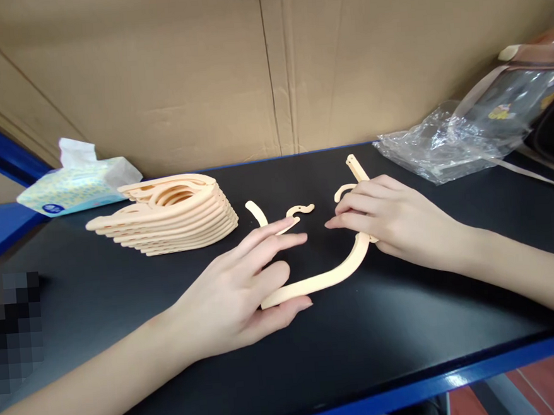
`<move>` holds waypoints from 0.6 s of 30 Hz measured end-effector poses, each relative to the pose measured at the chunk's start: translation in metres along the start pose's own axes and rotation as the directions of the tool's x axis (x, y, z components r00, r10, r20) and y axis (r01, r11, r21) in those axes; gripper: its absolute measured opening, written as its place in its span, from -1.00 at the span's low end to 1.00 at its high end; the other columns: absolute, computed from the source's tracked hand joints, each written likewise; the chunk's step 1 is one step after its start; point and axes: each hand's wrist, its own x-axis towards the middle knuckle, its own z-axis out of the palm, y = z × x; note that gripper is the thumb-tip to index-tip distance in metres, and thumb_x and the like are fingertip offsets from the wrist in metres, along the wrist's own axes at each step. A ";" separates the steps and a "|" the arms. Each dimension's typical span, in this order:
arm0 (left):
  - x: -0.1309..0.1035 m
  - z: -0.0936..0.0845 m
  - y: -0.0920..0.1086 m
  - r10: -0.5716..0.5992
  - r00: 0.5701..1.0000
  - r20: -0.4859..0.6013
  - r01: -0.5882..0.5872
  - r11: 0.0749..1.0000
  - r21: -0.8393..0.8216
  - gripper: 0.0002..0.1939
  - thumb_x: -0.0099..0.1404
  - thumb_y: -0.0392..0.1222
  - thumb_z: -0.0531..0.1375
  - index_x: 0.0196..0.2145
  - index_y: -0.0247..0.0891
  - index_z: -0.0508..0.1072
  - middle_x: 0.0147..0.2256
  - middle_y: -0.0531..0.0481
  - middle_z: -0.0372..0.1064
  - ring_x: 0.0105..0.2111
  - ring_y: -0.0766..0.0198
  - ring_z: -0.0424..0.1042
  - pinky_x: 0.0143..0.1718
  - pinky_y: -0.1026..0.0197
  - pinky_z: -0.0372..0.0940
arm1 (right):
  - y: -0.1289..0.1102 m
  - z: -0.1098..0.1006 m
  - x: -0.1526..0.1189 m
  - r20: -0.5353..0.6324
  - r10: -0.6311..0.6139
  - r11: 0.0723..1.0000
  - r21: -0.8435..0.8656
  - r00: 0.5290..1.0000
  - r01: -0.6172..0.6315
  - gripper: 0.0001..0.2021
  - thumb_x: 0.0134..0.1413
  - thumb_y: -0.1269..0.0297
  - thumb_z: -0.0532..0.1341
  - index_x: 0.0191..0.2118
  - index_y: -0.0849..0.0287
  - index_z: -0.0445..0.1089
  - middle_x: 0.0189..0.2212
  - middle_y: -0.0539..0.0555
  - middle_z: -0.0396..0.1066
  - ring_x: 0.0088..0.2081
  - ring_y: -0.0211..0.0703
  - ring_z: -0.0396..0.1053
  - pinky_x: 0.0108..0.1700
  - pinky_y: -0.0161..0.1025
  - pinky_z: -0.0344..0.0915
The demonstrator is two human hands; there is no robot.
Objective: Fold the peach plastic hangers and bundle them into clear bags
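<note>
A cream plastic folding hanger point(332, 278) is between my hands, its long curved arm slanting across the black table. My left hand point(233, 289) grips the near end of that arm between thumb and bent fingers, with its index and middle fingers stretched out. Over the joint of the hanger, my right hand point(396, 218) closes from above and hides much of it; a straight end and a small curved hook show past its fingers. Beyond my left fingertips lie a loose S-shaped hook point(302, 209) and a curved cream piece point(257, 212), partly covered by that hand.
A stack of folded cream hangers point(187, 223) stands at the left. Behind it is a tissue pack point(79, 186). Clear plastic wrap point(437, 149) and a transparent bag point(511, 106) lie at the back right. Cardboard point(177, 75) walls the back; a blue edge point(394, 395) runs along the front.
</note>
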 end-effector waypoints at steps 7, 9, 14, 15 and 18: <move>0.002 -0.002 0.002 -0.014 0.999 0.047 0.010 0.996 0.086 -0.79 0.52 -0.21 0.12 -0.33 -0.30 0.35 0.33 -0.36 0.13 0.46 -0.18 -0.17 0.41 -0.15 0.05 | 0.005 0.007 -0.003 0.048 -0.008 1.000 -0.012 0.999 0.009 -0.60 0.15 0.70 0.03 -0.08 0.25 0.52 -0.26 0.08 0.53 -0.09 0.03 0.39 -0.08 -0.12 0.15; 0.002 0.000 0.002 -0.021 0.998 0.059 0.017 0.997 0.070 -0.87 0.52 -0.22 0.11 -0.15 -0.33 0.40 0.33 -0.37 0.13 0.45 -0.15 -0.14 0.40 -0.17 0.06 | 0.005 0.009 -0.004 0.048 -0.008 1.000 -0.008 0.999 0.009 -0.61 0.14 0.70 0.03 -0.09 0.26 0.52 -0.26 0.09 0.53 -0.08 0.03 0.39 -0.08 -0.11 0.15; 0.002 0.001 0.004 -0.047 0.998 0.038 0.047 0.999 -0.010 -0.67 0.50 -0.27 0.13 0.16 -0.37 0.26 0.34 -0.41 0.07 0.41 -0.03 0.03 0.37 -0.07 0.15 | 0.005 0.011 -0.004 0.045 -0.030 0.999 0.019 0.999 0.029 -0.61 0.15 0.70 0.03 -0.11 0.25 0.51 -0.27 0.09 0.53 -0.11 0.00 0.39 -0.09 -0.12 0.15; 0.002 0.000 0.005 -0.042 0.999 0.029 0.042 0.999 -0.029 -0.65 0.49 -0.28 0.12 0.19 -0.37 0.24 0.35 -0.41 0.05 0.42 -0.02 0.01 0.38 -0.09 0.13 | 0.004 0.010 -0.004 0.040 -0.036 0.999 0.023 0.999 0.035 -0.61 0.16 0.70 0.03 -0.11 0.24 0.51 -0.27 0.08 0.53 -0.12 -0.01 0.39 -0.09 -0.12 0.15; 0.002 0.000 0.007 -0.010 0.999 0.039 0.013 0.998 -0.057 -0.61 0.49 -0.34 0.08 0.23 -0.34 0.19 0.38 -0.39 -0.01 0.45 -0.05 -0.13 0.40 -0.18 0.05 | 0.002 0.008 -0.003 0.028 -0.064 0.998 0.020 0.998 0.063 -0.61 0.18 0.70 0.01 -0.12 0.23 0.50 -0.28 0.07 0.53 -0.15 -0.03 0.39 -0.10 -0.12 0.17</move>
